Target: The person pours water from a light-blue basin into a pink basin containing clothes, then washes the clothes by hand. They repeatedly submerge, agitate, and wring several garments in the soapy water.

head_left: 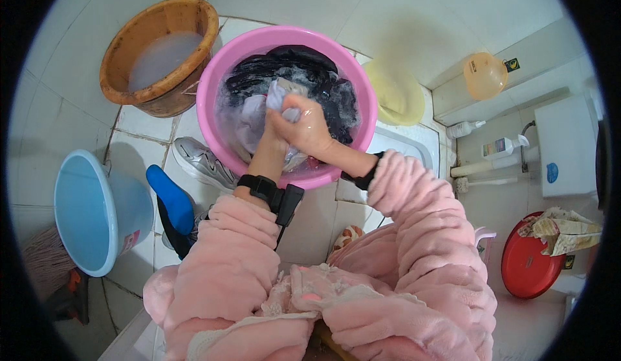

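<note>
A wet, pale lavender-white cloth (276, 95) is bunched up between my hands over a pink basin (206, 96). My left hand (277, 131) grips it from the left, its fingers partly hidden behind the other hand. Wrapped round the same cloth, my right hand (312, 128) presses close against the left. More pale fabric (251, 118) hangs or floats just left of the hands. Dark clothes (301, 60) lie in the sudsy water at the basin's far and right sides. I cannot tell what kind of garment the cloth is.
A wooden tub (113, 80) with cloudy water stands far left. Nearer are a light blue bucket (136, 199), grey sneakers (194, 157) and a blue insole (171, 199). Right of the basin are a yellow basin (401, 96), a toilet brush (488, 182) and a red lid (527, 264).
</note>
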